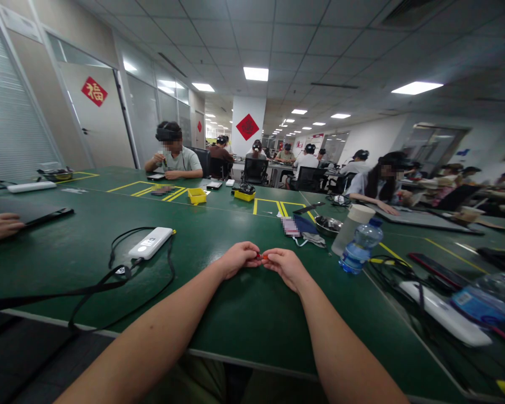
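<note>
My left hand (239, 261) and my right hand (284, 266) meet just above the green table (252, 325), fingertips almost touching. Between the left thumb and fingers is a small red piece (258, 256), mostly covered. The right fingertips pinch a small orange-red piece (265, 257). Both are too small and hidden to name, and I cannot tell whether they are joined. Beyond the right hand lie a dark blue pouch (305, 225) and a grey cloth (314, 240).
A white power bank (151, 243) with black cables lies left. To the right stand a pale cup (352, 230) and a water bottle (361, 247). Yellow bins (197, 196) sit farther back. Another person's hand (2, 226) rests at the far left; a person (174, 154) sits opposite.
</note>
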### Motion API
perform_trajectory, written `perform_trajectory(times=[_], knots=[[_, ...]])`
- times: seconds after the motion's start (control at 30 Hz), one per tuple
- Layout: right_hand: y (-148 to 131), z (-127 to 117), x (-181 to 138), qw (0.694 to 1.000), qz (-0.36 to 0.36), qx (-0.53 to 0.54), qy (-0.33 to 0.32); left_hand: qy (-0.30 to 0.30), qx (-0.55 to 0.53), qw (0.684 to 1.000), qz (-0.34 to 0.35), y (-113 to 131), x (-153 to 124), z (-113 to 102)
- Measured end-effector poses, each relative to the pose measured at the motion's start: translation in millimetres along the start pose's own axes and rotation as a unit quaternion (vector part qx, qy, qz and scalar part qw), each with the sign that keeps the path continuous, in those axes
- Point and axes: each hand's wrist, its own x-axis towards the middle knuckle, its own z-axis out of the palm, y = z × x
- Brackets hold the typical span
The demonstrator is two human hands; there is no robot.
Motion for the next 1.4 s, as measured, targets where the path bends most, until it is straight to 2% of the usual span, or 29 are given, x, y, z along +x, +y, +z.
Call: perform_trajectory(times=[0.3,0.67,0.97,1.27,1.4], knots=[[-6.7,4.1,-4.5,1.000,0.010,0.017,-0.014,-0.003,0.013,1.000,0.010,0.4,-2.0,2.6],[-0.5,1.1,-0.4,1.000,0.006,-0.007,0.019,-0.010,0.017,1.000,0.008,-0.4,-2.0,4.1],[2.2,-2.1,1.3,0.998,-0.028,-0.018,0.047,-0.006,-0.011,1.000,-0.001,0.9,-0.4,0.5],[0.1,-1.9,3.7,0.998,0.019,0.046,0.026,0.008,-0.006,1.000,0.009,-1.9,1.0,4.4],[-0.5,-1.8,3.1,0.999,0.017,0.037,0.021,0.016,-0.005,1.000,0.010,-2.5,1.3,5.7]])
